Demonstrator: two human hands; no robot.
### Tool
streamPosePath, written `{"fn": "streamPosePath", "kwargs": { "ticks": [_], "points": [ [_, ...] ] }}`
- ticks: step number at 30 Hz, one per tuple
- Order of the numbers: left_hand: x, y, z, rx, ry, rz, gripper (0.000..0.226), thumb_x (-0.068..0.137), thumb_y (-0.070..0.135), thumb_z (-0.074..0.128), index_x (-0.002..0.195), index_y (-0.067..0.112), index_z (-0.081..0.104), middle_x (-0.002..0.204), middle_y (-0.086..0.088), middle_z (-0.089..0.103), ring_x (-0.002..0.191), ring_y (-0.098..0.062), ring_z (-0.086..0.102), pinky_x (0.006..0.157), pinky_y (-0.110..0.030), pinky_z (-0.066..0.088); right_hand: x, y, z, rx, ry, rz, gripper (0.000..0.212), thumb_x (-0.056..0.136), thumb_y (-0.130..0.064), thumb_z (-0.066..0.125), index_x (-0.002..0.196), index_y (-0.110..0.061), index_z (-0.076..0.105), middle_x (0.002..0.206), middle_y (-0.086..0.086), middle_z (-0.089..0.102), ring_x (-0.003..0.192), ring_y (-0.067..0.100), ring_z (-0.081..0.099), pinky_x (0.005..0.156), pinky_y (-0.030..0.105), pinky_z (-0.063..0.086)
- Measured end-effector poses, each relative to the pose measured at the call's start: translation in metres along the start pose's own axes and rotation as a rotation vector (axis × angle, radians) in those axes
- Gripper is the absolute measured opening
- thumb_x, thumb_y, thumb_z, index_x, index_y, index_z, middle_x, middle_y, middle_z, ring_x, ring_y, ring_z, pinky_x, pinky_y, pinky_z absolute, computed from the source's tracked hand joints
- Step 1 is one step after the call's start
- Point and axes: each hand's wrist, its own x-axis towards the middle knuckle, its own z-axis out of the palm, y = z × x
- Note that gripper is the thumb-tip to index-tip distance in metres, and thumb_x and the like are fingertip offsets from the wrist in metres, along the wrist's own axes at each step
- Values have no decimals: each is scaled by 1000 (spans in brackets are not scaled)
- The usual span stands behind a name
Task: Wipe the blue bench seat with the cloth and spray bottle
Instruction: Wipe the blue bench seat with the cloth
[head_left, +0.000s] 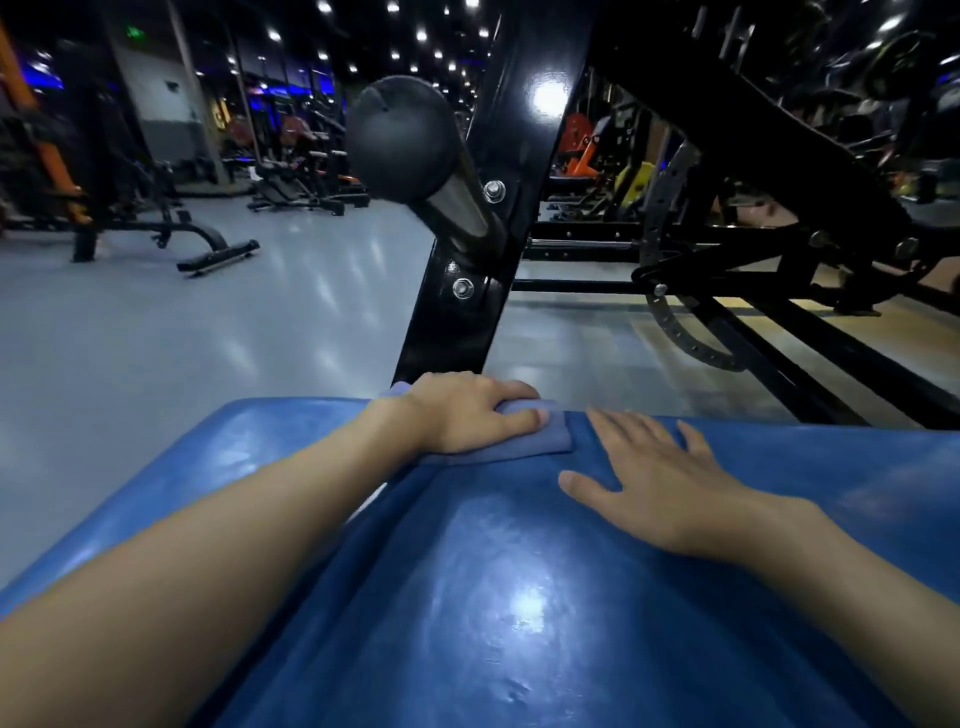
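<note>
left hand grips cloth at far edge of blue seat

left hand grips a folded blue cloth, fingers curled over its far side, thumb on top. the cloth lies on the far edge of the blue bench seat. right hand lies flat on the seat just beside the cloth, fingers straight and spread, holding nothing. a black frame post rises behind the cloth. green sign top left, too blurred to read.

A black frame (bolted) carries a padded roller.
</note>
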Motion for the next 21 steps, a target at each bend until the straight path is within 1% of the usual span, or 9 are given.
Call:
{"fn": "streamPosePath", "kwargs": {
  "ticks": [2, 4, 6, 8, 10, 12, 15, 19, 21],
  "points": [
    [-9, -22, -2, 0, 6, -15, 48, 84, 80, 26, 126, 62, 42, 124, 16, 62, 116, -16, 55, 100, -43, 41, 6, -14, -3, 3, 29, -29, 80, 92, -67, 19, 154, -21, -1, 161, -2, 11, 148, 14, 4, 118, 52, 0],
    [-20, -48, -5, 14, 11, -43, 51, 82, 82, 25, 126, 63, 41, 127, 17, 61, 118, -16, 55, 100, -42, 42, 13, -37, -3, 71, 33, -89, 78, 94, -65, 20, 154, -19, 2, 160, -2, 14, 147, 12, 4, 119, 50, -1],
    [-33, -78, -11, 34, 0, -93, 60, 78, 85, 20, 129, 61, 40, 133, 18, 58, 122, -16, 53, 102, -42, 40, 19, -59, 2, 98, 7, -121, 80, 92, -68, 17, 154, -20, 0, 161, -2, 10, 148, 12, -1, 118, 52, -5],
    [-45, -103, -16, 19, -3, -155, 68, 73, 88, 16, 129, 60, 42, 133, 18, 57, 124, -14, 52, 104, -42, 38, 24, -69, 9, 46, -6, -119, 83, 88, -73, 12, 154, -24, -3, 161, -1, 2, 147, 15, -8, 116, 56, -9],
    [-47, -105, -20, 22, -3, -191, 63, 78, 84, 20, 127, 56, 47, 130, 15, 60, 120, -15, 54, 100, -39, 40, 27, -70, 12, 15, 2, -108, 85, 86, -75, 11, 153, -25, -4, 161, -1, 1, 147, 16, -9, 115, 57, -9],
    [-36, -86, -18, 74, -2, -178, 56, 85, 76, 24, 125, 49, 52, 126, 9, 63, 115, -19, 56, 94, -39, 41, 28, -68, 13, 9, 7, -105, 87, 83, -76, 8, 153, -26, -7, 160, -2, 0, 147, 14, -10, 115, 57, -8],
    [-24, -57, -13, 69, 0, -132, 56, 84, 77, 24, 120, 47, 55, 121, 6, 65, 112, -22, 58, 94, -42, 43, 25, -70, 10, -5, -13, -101, 90, 79, -76, 5, 153, -27, -9, 160, -5, -1, 147, 13, -9, 116, 58, -6],
    [-35, -80, -17, 21, -3, -172, 51, 90, 75, 26, 126, 50, 51, 128, 8, 61, 118, -20, 54, 93, -39, 38, 22, -74, 2, -67, -30, -90, 82, 88, -71, 11, 153, -24, -5, 161, -3, 2, 148, 14, -9, 117, 56, -5],
    [-47, -105, -19, 27, -3, -217, 52, 89, 76, 24, 127, 51, 51, 130, 10, 60, 120, -19, 53, 93, -38, 36, 22, -85, 1, -56, -24, -141, 75, 94, -66, 13, 154, -24, -2, 163, -2, -2, 148, 14, -12, 117, 55, -7]
  ]
}}
